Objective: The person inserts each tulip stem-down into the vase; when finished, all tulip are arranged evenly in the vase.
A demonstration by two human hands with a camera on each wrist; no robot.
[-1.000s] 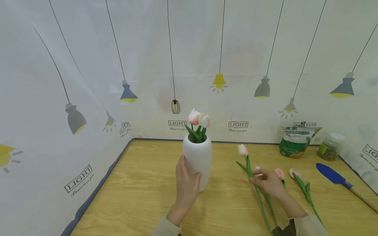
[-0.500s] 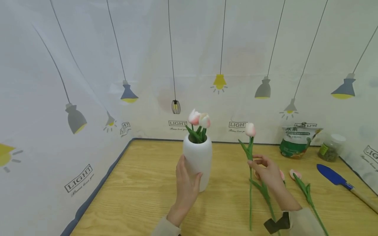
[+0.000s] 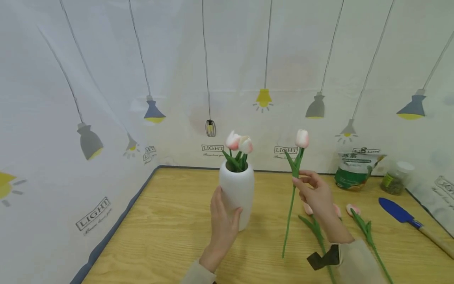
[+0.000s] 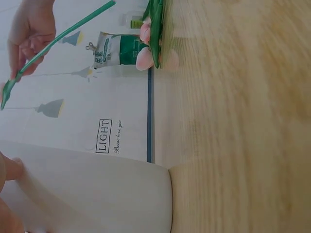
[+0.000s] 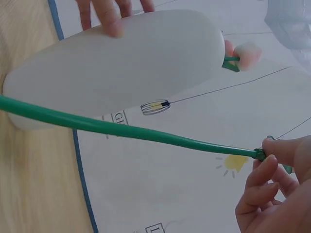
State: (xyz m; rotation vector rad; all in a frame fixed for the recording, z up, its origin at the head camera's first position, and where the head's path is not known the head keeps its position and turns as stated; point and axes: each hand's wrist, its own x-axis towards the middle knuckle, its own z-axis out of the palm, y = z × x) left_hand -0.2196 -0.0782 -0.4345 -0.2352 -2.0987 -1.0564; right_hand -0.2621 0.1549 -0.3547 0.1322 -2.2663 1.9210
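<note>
A white vase (image 3: 238,193) stands upright on the wooden table, with two pink-and-white tulips (image 3: 244,145) in its mouth. My left hand (image 3: 224,225) grips the vase's lower side, thumb and fingers round it. To the right, my right hand (image 3: 315,193) pinches a tulip (image 3: 302,139) by its stem just under the leaves, bloom up. Its long green stem (image 5: 121,130) slants down to the left, and the right wrist view shows the thumb and fingertips at its leafy joint. Beneath the right forearm more tulips (image 3: 367,228) lie on the table, partly hidden.
At the back right stand a green-and-white bag (image 3: 354,171) with a clip and a clear lidded jar (image 3: 397,178). A blue trowel (image 3: 395,209) with a wooden handle lies at the right edge. A lamp-patterned sheet (image 3: 177,79) walls the table (image 3: 170,221) behind and on the left.
My right hand has lifted the tulip off the table, raising it and turning it from leaning to nearly upright, its stem end swinging left. The left hand and vase have stayed in place.
</note>
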